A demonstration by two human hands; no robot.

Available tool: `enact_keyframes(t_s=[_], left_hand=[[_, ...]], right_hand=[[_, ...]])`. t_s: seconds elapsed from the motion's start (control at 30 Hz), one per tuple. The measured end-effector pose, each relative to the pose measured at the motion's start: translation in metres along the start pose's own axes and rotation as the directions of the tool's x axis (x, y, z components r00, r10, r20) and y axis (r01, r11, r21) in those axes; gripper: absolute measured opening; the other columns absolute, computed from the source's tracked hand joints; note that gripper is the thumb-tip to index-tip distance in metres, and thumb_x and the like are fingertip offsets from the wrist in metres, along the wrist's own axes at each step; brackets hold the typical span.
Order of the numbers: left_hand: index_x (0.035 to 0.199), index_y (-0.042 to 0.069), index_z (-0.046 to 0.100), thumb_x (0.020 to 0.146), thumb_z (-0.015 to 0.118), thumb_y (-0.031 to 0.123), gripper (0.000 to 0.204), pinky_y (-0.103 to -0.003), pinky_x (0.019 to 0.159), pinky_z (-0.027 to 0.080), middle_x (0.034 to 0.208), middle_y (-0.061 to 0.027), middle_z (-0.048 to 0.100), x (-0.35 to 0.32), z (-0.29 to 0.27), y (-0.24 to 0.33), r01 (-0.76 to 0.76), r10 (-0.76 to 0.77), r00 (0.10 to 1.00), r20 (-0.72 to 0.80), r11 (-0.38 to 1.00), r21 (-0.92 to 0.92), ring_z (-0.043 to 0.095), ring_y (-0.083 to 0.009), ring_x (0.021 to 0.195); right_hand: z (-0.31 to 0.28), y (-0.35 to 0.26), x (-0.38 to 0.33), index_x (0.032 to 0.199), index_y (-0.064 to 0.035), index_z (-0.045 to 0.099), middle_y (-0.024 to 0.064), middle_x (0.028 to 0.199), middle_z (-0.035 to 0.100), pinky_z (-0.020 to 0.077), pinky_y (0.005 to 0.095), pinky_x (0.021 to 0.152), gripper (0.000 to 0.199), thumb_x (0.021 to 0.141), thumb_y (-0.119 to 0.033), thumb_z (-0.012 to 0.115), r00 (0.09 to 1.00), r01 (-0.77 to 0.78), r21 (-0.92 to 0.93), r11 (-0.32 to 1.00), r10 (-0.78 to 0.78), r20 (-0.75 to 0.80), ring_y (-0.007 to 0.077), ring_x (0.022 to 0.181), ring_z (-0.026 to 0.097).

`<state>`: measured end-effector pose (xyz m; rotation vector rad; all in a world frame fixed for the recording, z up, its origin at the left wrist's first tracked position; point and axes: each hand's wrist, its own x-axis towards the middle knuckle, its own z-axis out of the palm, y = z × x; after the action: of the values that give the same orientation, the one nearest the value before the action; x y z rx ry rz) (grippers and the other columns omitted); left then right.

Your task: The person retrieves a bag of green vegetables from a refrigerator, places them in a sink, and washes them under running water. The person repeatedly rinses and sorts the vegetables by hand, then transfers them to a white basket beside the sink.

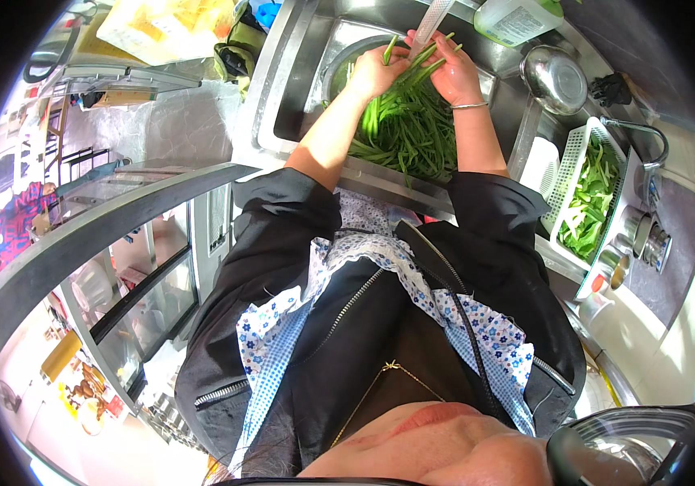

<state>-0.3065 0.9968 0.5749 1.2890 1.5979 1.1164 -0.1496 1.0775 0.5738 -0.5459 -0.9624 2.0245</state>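
over the steel sink (299,97), both hands are up at the far end w/ a bundle of long green beans (404,121) between them. left hand (376,71) has its fingers curled round the tips of several stalks, gripping them; right hand (454,74), w/ a thin bangle (469,105) on the wrist, has fingers closed on the other side of the same bunch. a pale tube-like spout or tap end (432,20) comes down just above the hands; can't tell if water is running. rest of the beans lie heaped in the basin, from the hands back toward the near rim, some in what looks like a round bowl (339,65) at the back, mostly hidden. to the right, a white slotted basket (566,162) w/ other cut greens (590,202), well apart from the hands; a steel bowl (554,77) sits beyond it, and a clear plastic bottle (518,20) stands by the sink's far edge. person wears a black jacket (283,267) over a blue floral shirt (477,324). judging by this, the step in hand looks like rinsing or sorting the beans a handful at a time, prob. early-to-mid, since most of the heap is in the basin. next move would call for keeping hold of the bunch so stalks don't slip, and a clear spot to set them apart from the unsorted heap.
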Motion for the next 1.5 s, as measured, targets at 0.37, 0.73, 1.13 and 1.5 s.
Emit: enact_keyframes(t_s=[0.37, 0.73, 1.13, 1.5], left_hand=[[0.101, 0.008, 0.064, 0.087, 0.055, 0.026, 0.024, -0.031, 0.07, 0.048, 0.073, -0.0055, 0.065, -0.025, -0.028, -0.054, 0.077, -0.134, 0.962, 0.239, 0.969, 0.234, 0.062, -0.0164, 0.071], [0.107, 0.004, 0.058, 0.085, 0.061, 0.01, 0.023, -0.023, 0.064, 0.043, 0.089, -0.002, 0.059, -0.017, -0.036, -0.051, 0.383, -0.321, 0.921, 0.219, 0.849, -0.366, 0.05, -0.0086, 0.074], [0.094, -0.003, 0.065, 0.088, 0.062, 0.015, 0.019, -0.023, 0.059, 0.047, 0.078, -0.0059, 0.065, -0.011, -0.007, -0.012, 0.33, -0.269, 0.939, 0.215, 0.878, -0.346, 0.057, -0.01, 0.066], [0.083, 0.005, 0.059, 0.09, 0.06, 0.015, 0.013, -0.022, 0.057, 0.04, 0.067, 0.0002, 0.054, -0.024, -0.007, -0.008, 0.319, -0.203, 0.944, 0.258, 0.76, -0.567, 0.049, -0.0075, 0.059]], right_hand=[[-0.029, -0.039, -0.003, 0.115, -0.0036, 0.049, 0.0208, 0.11, 0.06, 0.0451, 0.0539, 0.095, 0.033, 0.095, -0.03, 0.049, 0.996, 0.09, 0.023, 0.996, -0.09, -0.005, 0.0356, 0.103, 0.059], [-0.006, -0.064, -0.034, 0.107, -0.0057, 0.062, 0.0072, 0.096, 0.065, 0.0485, 0.03, 0.07, 0.041, 0.084, -0.039, 0.067, 0.942, -0.053, -0.616, 0.786, -0.166, -0.292, 0.0148, 0.081, 0.06], [0.025, 0.012, -0.011, 0.085, -0.003, 0.064, -0.0044, 0.065, 0.05, 0.0335, 0.0234, 0.052, 0.016, 0.085, -0.019, 0.065, 0.962, -0.176, -0.478, 0.861, 0.048, -0.267, 0.0065, 0.056, 0.042], [0.011, 0.025, -0.003, 0.084, -0.0028, 0.06, -0.0002, 0.067, 0.052, 0.0307, 0.0235, 0.047, 0.016, 0.087, -0.018, 0.063, 0.932, -0.236, -0.15, 0.96, 0.18, -0.315, 0.0058, 0.052, 0.04]])
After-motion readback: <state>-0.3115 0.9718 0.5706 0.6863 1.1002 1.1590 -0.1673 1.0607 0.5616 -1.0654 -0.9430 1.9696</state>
